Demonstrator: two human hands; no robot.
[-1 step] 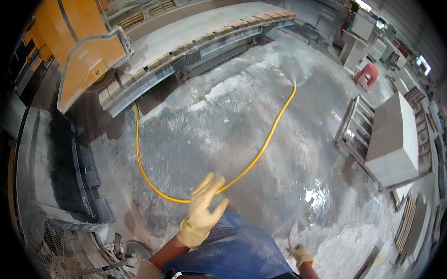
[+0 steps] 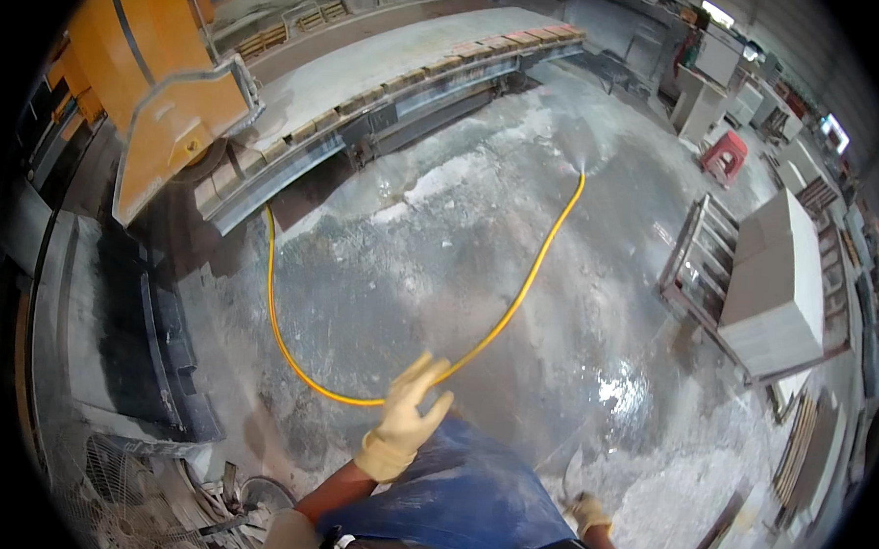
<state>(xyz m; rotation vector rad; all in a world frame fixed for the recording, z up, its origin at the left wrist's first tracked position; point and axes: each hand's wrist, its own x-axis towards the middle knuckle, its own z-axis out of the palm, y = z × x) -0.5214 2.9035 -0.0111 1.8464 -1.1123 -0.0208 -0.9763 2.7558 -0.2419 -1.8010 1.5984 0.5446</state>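
My left hand (image 2: 406, 422), in a pale yellow glove, is held out in front of my blue apron (image 2: 459, 496). Its fingers are stretched and the thumb stands apart. Behind the fingers passes a yellow hose (image 2: 519, 303); whether the glove touches it I cannot tell. The hose loops over the wet floor (image 2: 389, 302) from under the long bench, and water sprays from its far end. At my right side hangs my right hand (image 2: 593, 515), also gloved, small and slightly blurred, its fingers loosely extended and nothing visible in it.
A long bench (image 2: 298, 155) with a pale slab stands at far left, beside a yellow machine (image 2: 170, 145). On the right, white blocks (image 2: 773, 279) rest on a metal rack (image 2: 697, 251). Farther back is a red stool (image 2: 724, 154). A fan (image 2: 121, 501) stands at lower left.
My left hand has shifted slightly right and down in the picture, fingers still stretched. The right hand sits slightly lower. The hose has moved a little with the small shift of view.
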